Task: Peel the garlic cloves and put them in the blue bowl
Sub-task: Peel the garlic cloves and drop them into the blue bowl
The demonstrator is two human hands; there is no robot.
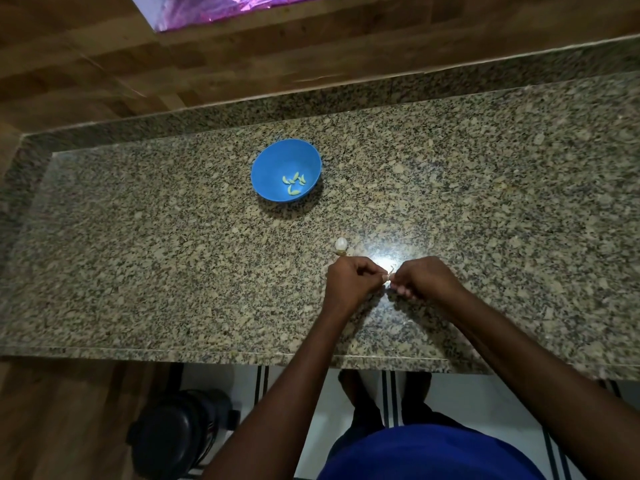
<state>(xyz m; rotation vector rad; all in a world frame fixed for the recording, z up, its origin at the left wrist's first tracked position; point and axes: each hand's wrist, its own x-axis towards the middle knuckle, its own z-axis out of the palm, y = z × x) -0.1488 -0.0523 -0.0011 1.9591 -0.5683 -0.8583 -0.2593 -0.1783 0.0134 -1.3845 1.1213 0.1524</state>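
Observation:
The blue bowl (277, 157) stands on the granite counter (138, 258), far and left of my hands, and holds several peeled garlic cloves (293, 183). Just above the near part of the counter, my left hand (351, 284) and my right hand (424, 277) meet fingertip to fingertip and together pinch a small garlic clove (388, 277), which is mostly hidden by the fingers. A thin bit of skin sticks up from it. A white garlic bulb piece (341, 244) lies on the counter just beyond my left hand.
A wooden wall runs behind the counter, with a shiny purple sheet (221, 8) at the top. Below the counter's front edge a dark round container (180, 434) stands on the floor at the left. A bright light reflection sits on the counter by my hands.

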